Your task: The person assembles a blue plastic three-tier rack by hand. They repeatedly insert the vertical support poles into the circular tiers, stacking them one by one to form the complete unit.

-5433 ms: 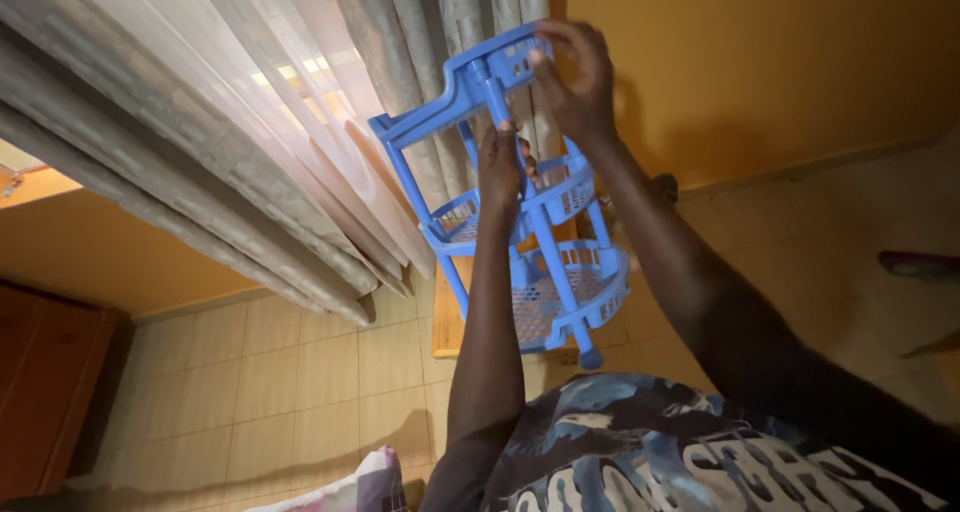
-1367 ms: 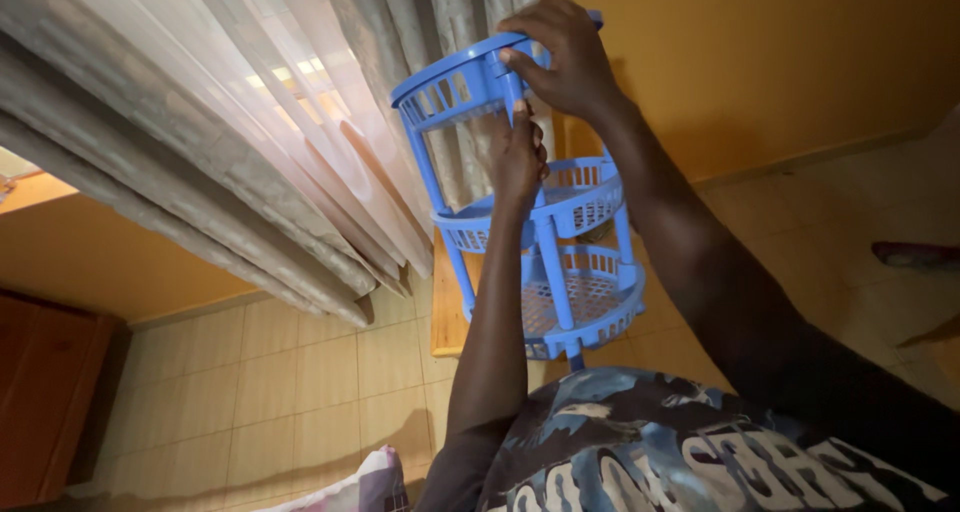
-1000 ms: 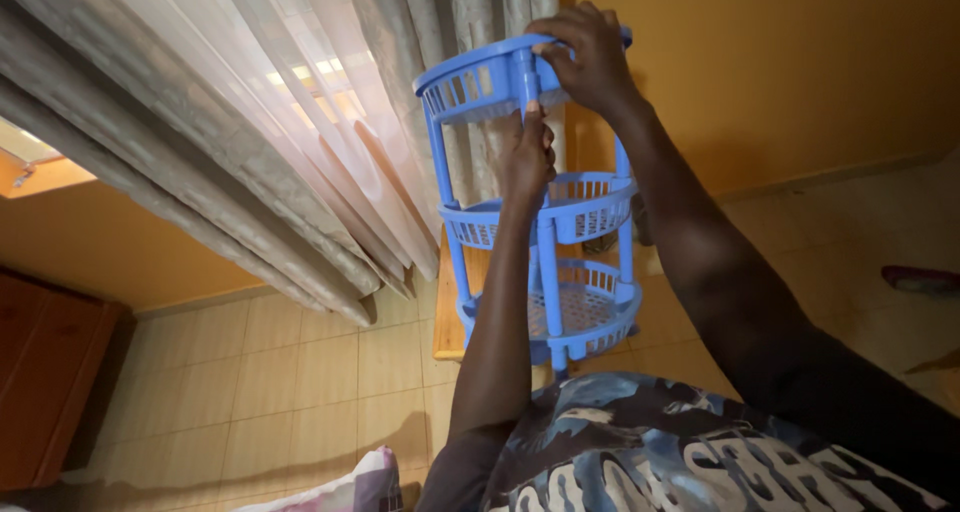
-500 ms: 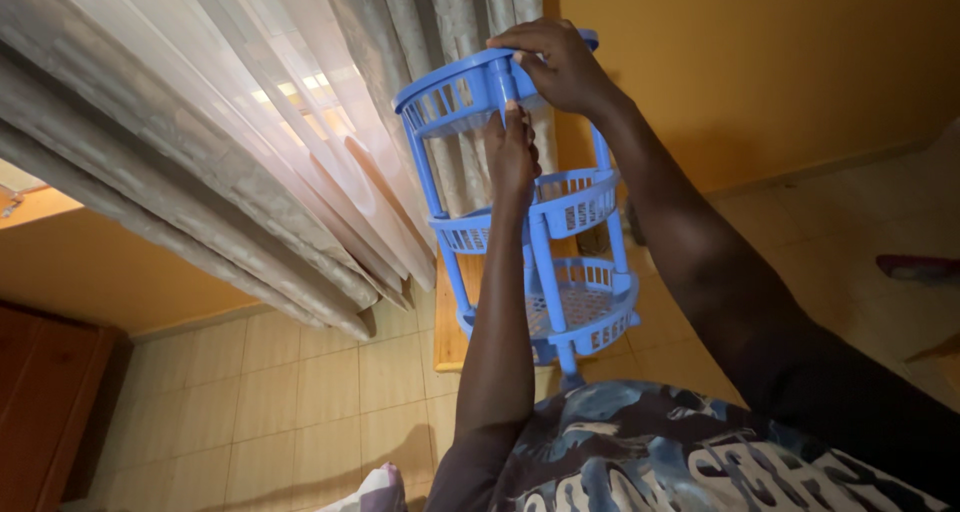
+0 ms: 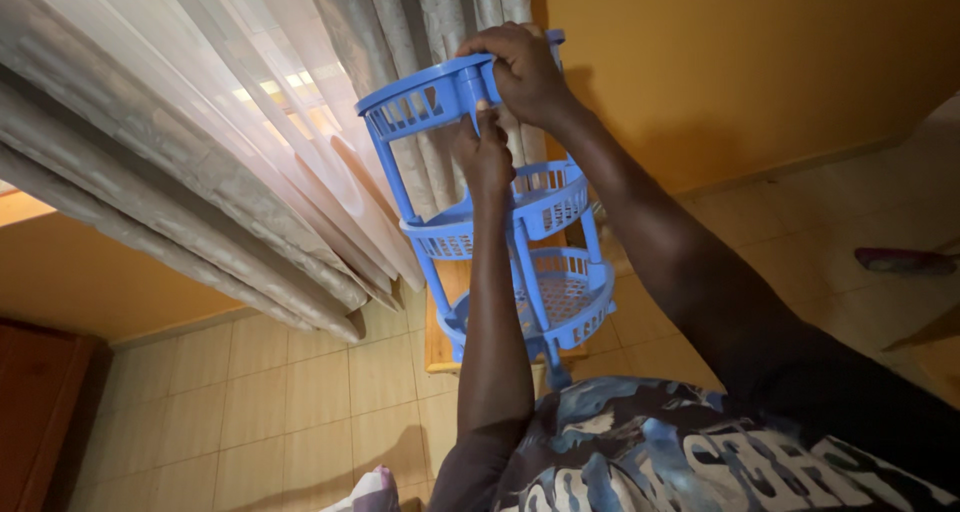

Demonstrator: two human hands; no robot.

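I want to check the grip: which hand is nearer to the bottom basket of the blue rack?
Left. The left hand holds a post just under the top basket; the right hand grips the top rim, farther from the bottom basket.

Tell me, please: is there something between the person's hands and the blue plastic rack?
Nothing visible. The right hand grips the rim of the top basket of the blue three-tier rack, and the left hand holds one of its upright posts just below. Both touch it directly. The grey curtain hangs behind the rack, not between.
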